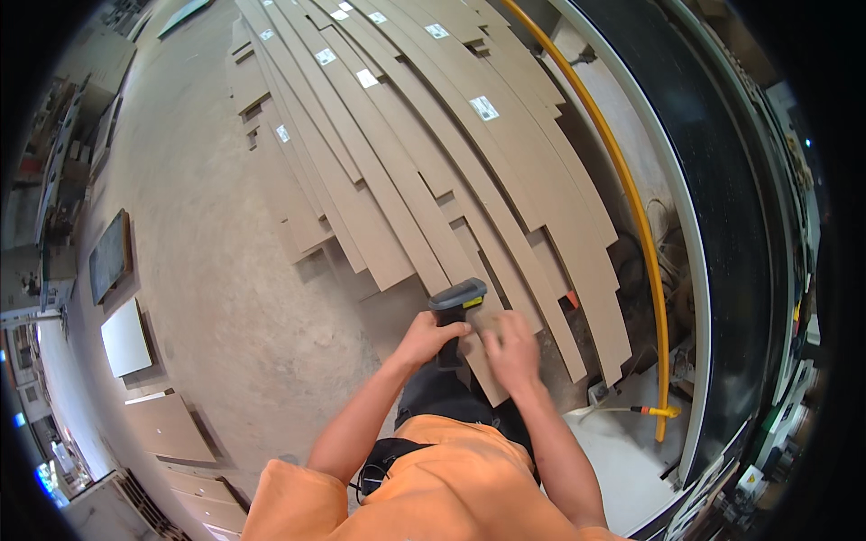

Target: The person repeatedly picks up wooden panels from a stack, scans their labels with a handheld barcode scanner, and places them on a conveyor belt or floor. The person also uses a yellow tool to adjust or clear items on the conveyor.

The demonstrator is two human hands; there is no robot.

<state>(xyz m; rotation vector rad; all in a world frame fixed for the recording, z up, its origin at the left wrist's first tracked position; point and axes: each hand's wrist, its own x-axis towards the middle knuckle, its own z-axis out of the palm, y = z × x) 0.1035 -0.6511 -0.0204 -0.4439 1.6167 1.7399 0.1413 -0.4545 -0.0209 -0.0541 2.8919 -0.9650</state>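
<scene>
A dark grey handheld barcode scanner (458,296) with a yellow patch is upright in front of my body. My left hand (428,340) is closed around its handle, the thumb lying across it. Close to the scanner on the right, my right hand (512,353) has bent fingers blurred by motion; whether they hold anything is not visible. Beneath both hands lie the near ends of long brown boards (487,365). White labels (484,108) are stuck on several boards farther off.
Stacked boards stretch away ahead in uneven lengths. On the right run a yellow pipe (648,230) and a long dark machine bed (735,216). Concrete floor (244,298) lies on the left, with a white panel (126,339) and a dark panel (111,257) beyond it.
</scene>
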